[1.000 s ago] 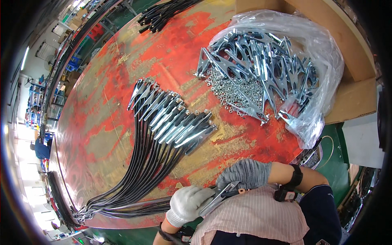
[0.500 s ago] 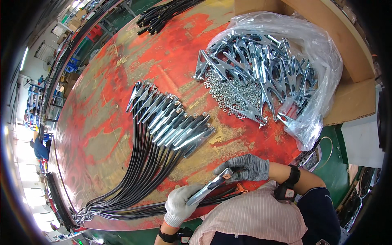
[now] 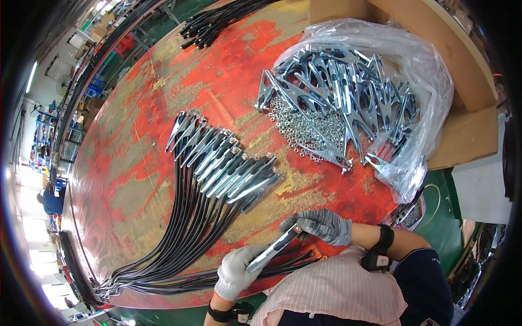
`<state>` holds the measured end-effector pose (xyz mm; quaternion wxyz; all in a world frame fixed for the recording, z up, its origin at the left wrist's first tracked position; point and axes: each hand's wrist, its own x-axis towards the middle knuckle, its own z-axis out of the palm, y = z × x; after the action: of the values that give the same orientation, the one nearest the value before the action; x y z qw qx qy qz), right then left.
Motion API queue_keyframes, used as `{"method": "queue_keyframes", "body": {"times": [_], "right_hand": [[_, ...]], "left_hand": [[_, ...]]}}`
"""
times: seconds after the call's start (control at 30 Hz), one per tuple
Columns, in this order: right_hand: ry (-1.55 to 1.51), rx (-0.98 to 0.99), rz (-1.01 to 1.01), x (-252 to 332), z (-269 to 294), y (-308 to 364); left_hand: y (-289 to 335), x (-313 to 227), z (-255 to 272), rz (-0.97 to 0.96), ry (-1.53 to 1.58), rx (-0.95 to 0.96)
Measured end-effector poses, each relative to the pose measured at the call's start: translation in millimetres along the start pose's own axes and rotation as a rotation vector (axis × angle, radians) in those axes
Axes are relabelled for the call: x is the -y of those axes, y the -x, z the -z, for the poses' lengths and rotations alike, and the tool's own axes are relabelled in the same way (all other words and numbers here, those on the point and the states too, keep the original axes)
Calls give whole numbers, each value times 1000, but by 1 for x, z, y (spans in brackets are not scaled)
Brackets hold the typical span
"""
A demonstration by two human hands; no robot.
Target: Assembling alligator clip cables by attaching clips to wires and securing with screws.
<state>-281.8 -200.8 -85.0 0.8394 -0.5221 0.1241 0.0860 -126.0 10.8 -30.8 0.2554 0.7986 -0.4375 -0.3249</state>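
My left hand (image 3: 238,269), in a white glove, is closed around the handle end of a silver metal spring clamp (image 3: 273,249). The clamp slants up to the right, with a copper-coloured contact at its upper end. There my right hand (image 3: 323,225), in a grey glove, has its fingers curled in at the tip; whether a small part sits between them is hidden. Beyond my hands lies a row of similar clamps (image 3: 231,168) fixed to black cables (image 3: 182,233). More black cables (image 3: 288,265) pass beneath the held clamp.
A clear plastic bag (image 3: 429,81) at the far right bears a heap of loose clamps (image 3: 348,92) and small nuts (image 3: 312,127). Behind it stands a cardboard box (image 3: 467,136). Cable ends (image 3: 209,27) lie at the far edge of the worn red table (image 3: 136,157).
Both hands and the clamp have shifted slightly left. My right fingers have come closer around the clamp's upper end. The view has tilted a little.
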Motion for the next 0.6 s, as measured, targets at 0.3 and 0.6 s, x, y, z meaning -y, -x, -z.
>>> {"method": "queue_keyframes", "body": {"times": [0.3,0.6], "right_hand": [[247,-213,38,-42,20,-24],[1650,-562,92,52,73,-46]], "left_hand": [[-52,-5,-37,-347,-635,-217],[-62,3,-38,-371,-733,-211]]}}
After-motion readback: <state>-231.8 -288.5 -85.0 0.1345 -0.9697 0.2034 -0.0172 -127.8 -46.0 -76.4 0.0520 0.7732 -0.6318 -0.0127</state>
